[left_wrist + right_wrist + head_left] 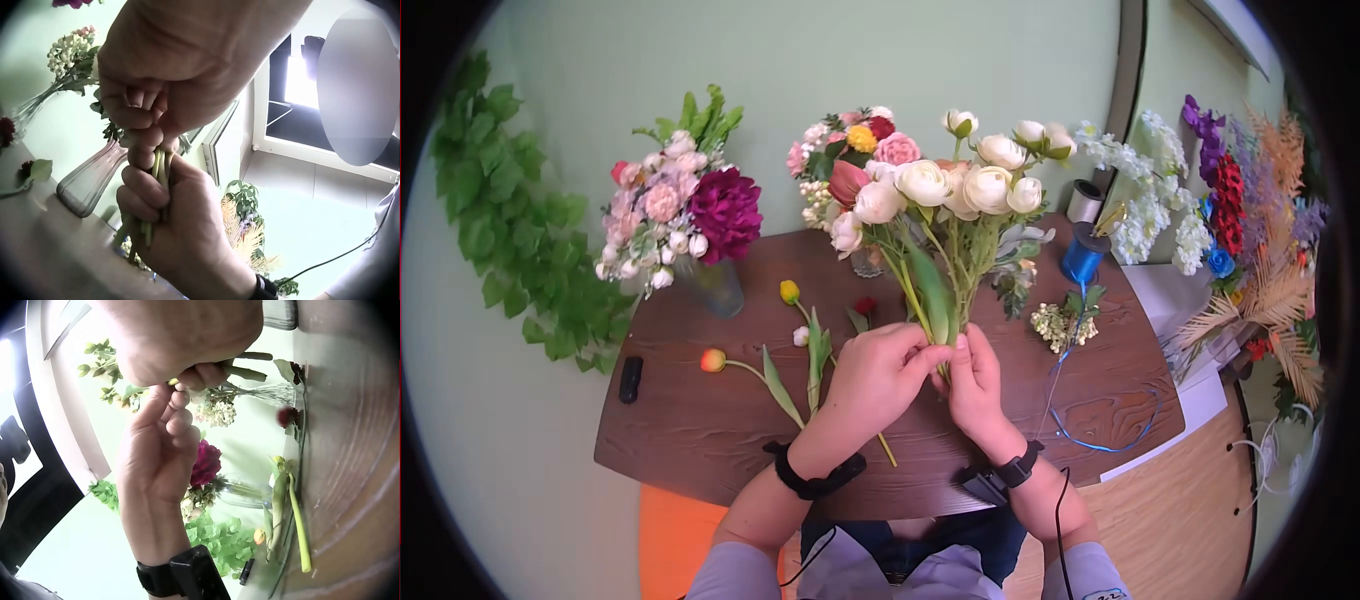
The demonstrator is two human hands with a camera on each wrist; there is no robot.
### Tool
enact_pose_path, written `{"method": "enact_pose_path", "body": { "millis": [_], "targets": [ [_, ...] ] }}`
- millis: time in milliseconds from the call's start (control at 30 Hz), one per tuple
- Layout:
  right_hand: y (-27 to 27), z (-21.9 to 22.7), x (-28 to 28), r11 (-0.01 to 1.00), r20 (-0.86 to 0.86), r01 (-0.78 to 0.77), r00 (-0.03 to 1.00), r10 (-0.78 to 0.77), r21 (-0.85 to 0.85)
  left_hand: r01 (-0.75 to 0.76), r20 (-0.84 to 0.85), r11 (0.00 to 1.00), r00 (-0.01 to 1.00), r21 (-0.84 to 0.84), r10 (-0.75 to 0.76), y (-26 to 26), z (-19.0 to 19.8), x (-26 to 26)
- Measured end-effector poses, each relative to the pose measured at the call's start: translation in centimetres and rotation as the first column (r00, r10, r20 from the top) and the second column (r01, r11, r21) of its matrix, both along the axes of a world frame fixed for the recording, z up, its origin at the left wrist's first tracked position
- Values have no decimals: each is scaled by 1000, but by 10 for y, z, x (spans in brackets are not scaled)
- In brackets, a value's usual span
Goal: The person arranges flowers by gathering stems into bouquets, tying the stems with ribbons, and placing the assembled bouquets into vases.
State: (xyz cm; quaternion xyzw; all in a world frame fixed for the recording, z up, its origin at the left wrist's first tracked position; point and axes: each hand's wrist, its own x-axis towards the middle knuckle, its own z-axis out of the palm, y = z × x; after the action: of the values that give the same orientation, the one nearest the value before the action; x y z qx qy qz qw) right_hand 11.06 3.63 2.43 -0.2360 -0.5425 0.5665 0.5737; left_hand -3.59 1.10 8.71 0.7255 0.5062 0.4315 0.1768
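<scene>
A bouquet of white ranunculus (987, 190) with a dusky pink bloom (847, 183) stands upright over the table's middle. A broad green leaf (933, 290) runs down among its stems. My right hand (976, 385) grips the gathered stems, its fingers wrapped round them in the left wrist view, with the cut ends (148, 232) showing below. The left hand (880, 372) meets it from the other side, thumb and fingertips pinching the stems just above the right hand's grip. On the table left of the hands lie an orange tulip (713, 360) and a yellow tulip (790, 292).
Behind stand a vase arrangement with a purple bloom (725, 215) and another with a yellow flower (861, 138). A blue ribbon spool (1083, 258) trails ribbon over the right side, beside a cream berry sprig (1055, 328). A small black object (631, 380) lies far left.
</scene>
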Motion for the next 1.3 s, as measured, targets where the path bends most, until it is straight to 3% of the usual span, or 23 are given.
{"method": "enact_pose_path", "body": {
  "millis": [67, 100, 167, 200, 233, 300, 367, 433, 500, 567, 600, 633, 700, 833, 933, 967, 1033, 1067, 1100, 1133, 1167, 1233, 1300],
  "targets": [
    [-4, 8, -1, 999, -3, 40, 999, -39, 21, -37, -270, 999, 963, -26, 29, -7, 18, -5],
    [-5, 7, -2, 999, -2, 48, 999, -48, 20, -28, -268, 999, 963, -27, 20, -6, 15, -9],
    [-6, 5, 0, 988, 20, 50, 998, -54, 144, 134, 204, 963, 975, -232, -86, 2, 7, -10],
    [-10, 6, -1, 992, 29, 28, 999, -32, 124, 357, 451, 914, 859, -193, -241, 5, 6, -8],
    [-15, 9, -2, 993, 60, 5, 998, -12, 115, 367, 449, 910, 858, -193, -250, 8, 6, -3],
    [-10, -14, -13, 955, 42, -65, 998, 55, 290, 454, 695, 883, 673, -118, -253, 12, 2, 10],
    [-8, -10, -6, 964, 123, -88, 991, 58, 253, 446, 709, 887, 665, -122, -237, 16, -1, 11],
    [-7, -2, -3, 975, 200, -99, 978, 59, 200, 354, 732, 873, 681, -335, 4, 10, 11, 13],
    [-7, -1, -6, 980, -85, -201, 976, 200, -6, 311, 744, 902, 667, -298, 15, 16, 5, 15],
    [6, -6, -3, 952, -177, -302, 940, 291, -42, 248, 788, 968, 591, 25, -172, 28, -4, 15],
    [7, 3, -6, 924, -310, -328, 915, 259, -197, 243, 779, 961, 574, 132, -253, 32, -5, 17],
    [6, 7, -7, 866, -434, -367, 878, 202, -339, 252, 778, 959, 575, 127, -254, 29, -4, 14],
    [15, -18, -2, 843, -449, -460, 838, 309, -279, 478, 865, 874, 470, -85, -173, 17, 10, 7],
    [17, -23, -8, 760, -570, -496, 796, 205, -420, 306, 817, 952, 550, -4, -173, 22, -6, 27],
    [4, 2, -9, 734, -535, -409, 842, 74, -542, 329, 729, 944, 650, -18, -213, 21, -7, 32],
    [0, 11, -7, 734, -475, -344, 879, 33, -585, 333, 730, 943, 649, -18, -216, 21, -13, 34],
    [-3, -8, -5, 796, -452, -340, 887, 94, -501, 447, 861, 892, 476, -62, -178, 27, -40, 34],
    [-5, -16, -4, 845, -424, -341, 892, 154, -412, 373, 621, 923, 746, -90, -241, 32, -52, 26],
    [-10, -1, -4, 844, -425, -340, 893, 151, -415, 704, 980, 702, 44, 108, -194, 40, -90, 16],
    [-18, 26, -4, 692, -355, -258, 935, 3, -674, 704, 980, 703, 44, 106, -192, 39, -99, 11],
    [-22, 42, -4, 471, -241, -160, 964, -116, -868, 653, 932, 755, 237, 57, -274, 38, -107, 7],
    [28, -88, -21, 729, -670, -500, 738, 75, -468, 509, 712, 861, 599, 14, -366, 33, -120, 0],
    [12, -63, -11, 719, -551, -422, 832, 65, -552, 334, 370, 941, 868, 55, -330, 27, -128, -5]
  ]
}}
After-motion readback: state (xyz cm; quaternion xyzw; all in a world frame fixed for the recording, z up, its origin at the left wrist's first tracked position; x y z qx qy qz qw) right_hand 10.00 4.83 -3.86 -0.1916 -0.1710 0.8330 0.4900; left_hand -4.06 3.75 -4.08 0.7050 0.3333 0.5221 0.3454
